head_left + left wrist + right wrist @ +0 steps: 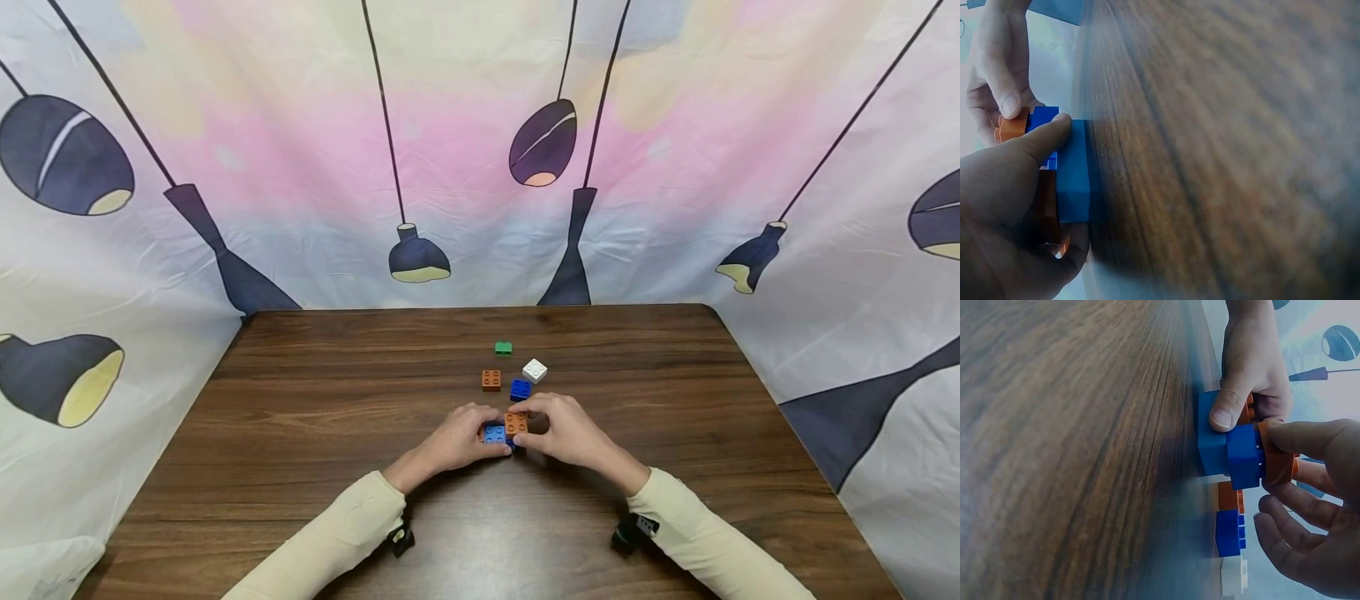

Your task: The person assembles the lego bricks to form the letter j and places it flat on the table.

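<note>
- The light blue brick [494,434] lies between the two hands, low over the bench [315,392], and is gripped by the left hand [459,439]: the thumb is pressed along its near side and the fingers are bent round it.
- By the right hand [566,429], the upper orange brick [516,423] is pinched between thumb and forefinger, above the right end of the light blue brick; the remaining fingers are held loosely bent.
- Under that pinched piece, the stacked dark blue brick [1243,456] is seen on the right end of the light blue brick; studs are shown in a narrow gap below the orange.
- On the left end of the light blue brick, the left orange brick [1048,209] is carried, partly covered by the left hand.
- Beyond the light blue brick, four loose pieces are spread: the loose orange brick [491,380] straight behind it, the loose dark blue brick [521,389] behind and to its right, the white brick [534,370] farther out on that side, and the green brick [503,348] farthest.
- Eight bricks are counted: three orange, two dark blue, one light blue, one white, one green.
- Two pale sleeves [330,533] are worn, on the near side of the light blue brick.
- Far behind it, a cloth backdrop [465,158] printed with lamps is hung.
</note>
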{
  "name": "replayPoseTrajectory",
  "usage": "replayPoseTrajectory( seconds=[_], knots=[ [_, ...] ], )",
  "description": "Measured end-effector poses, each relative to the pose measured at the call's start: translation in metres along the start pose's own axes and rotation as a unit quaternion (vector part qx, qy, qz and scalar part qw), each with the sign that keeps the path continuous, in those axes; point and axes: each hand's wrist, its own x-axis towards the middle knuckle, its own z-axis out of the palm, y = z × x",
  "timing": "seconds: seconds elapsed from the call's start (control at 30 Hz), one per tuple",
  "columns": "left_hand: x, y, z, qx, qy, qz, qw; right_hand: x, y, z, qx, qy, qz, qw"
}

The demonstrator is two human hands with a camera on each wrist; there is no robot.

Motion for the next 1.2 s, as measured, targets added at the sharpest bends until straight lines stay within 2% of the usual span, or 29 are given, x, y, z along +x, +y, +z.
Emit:
replayPoseTrajectory(
  seconds=[0.53,0.77,0.87,1.0,1.2],
  knots=[
    [0.001,-0.001,0.001,-0.001,0.003,-0.002,1.0,0.001,0.003,0.003,0.032,0.002,0.019,0.9993],
    [0.001,0.0,0.0,-0.004,0.0,-0.005,1.0,0.002,-0.001,0.007,-0.058,0.019,0.0,0.9981],
    [0.0,0.001,-0.001,-0.003,0.0,-0.006,1.0,0.001,-0.002,0.009,-0.075,0.03,-0.005,0.9967],
    [-0.001,0.002,0.0,0.0,0.002,-0.006,1.0,0.0,-0.002,0.012,-0.061,0.037,0.004,0.9975],
    [-0.001,0.002,-0.001,0.0,0.003,-0.006,1.0,0.002,0.001,0.011,-0.029,0.021,0.03,0.9989]
  ],
)
